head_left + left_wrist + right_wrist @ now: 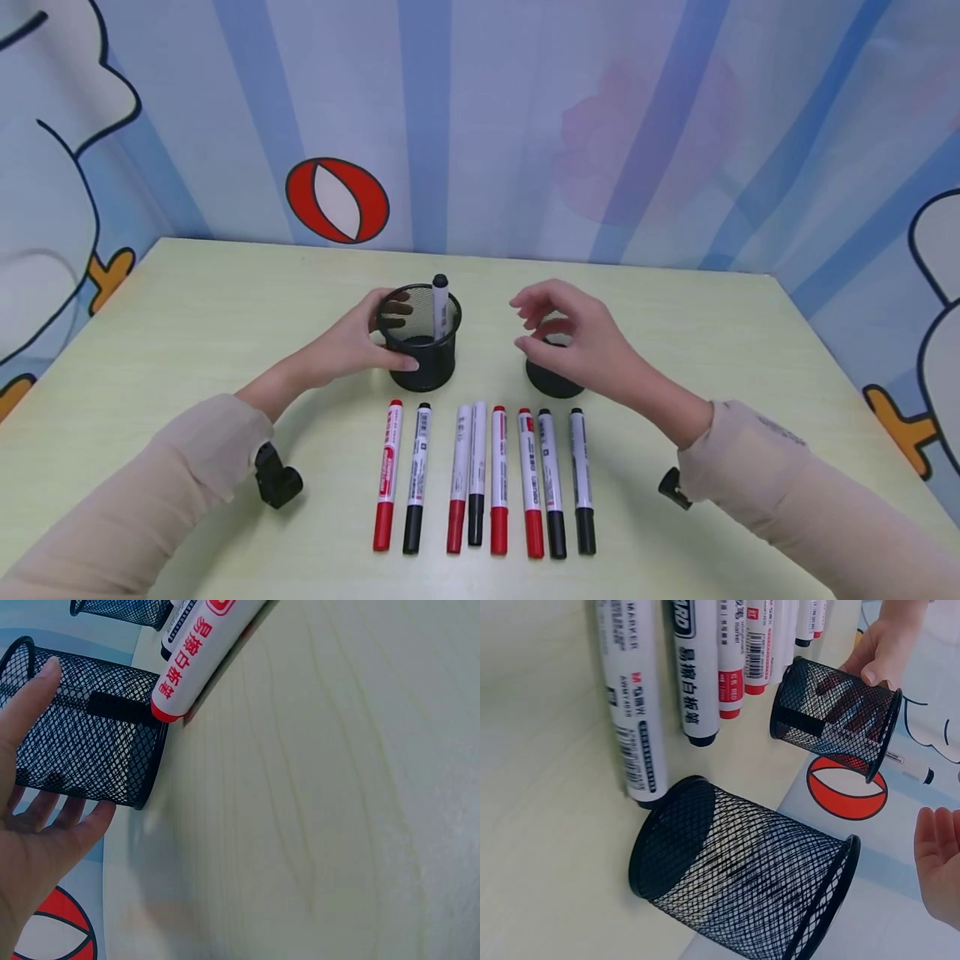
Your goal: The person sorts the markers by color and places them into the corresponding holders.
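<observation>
My left hand point(348, 337) grips a black mesh pen cup point(425, 367), thumb on the near side and fingers round the far side. One black-capped marker point(441, 300) stands upright inside that cup. In the left wrist view, the thumb and fingers lie on the mesh wall of the cup point(90, 727). My right hand point(585, 333) is over a second mesh pen cup point(553, 382), its fingers loosely bent with nothing between them. The right wrist view has this hand point(939, 862) apart from the second cup point(742, 862), beyond its rim.
Several whiteboard markers lie in a row before the cups, caps toward me, including a red marker point(387, 479) at the left end and a black marker point(582, 483) at the right end. Behind the pale wooden table point(247, 292) hangs a blue striped curtain point(510, 125).
</observation>
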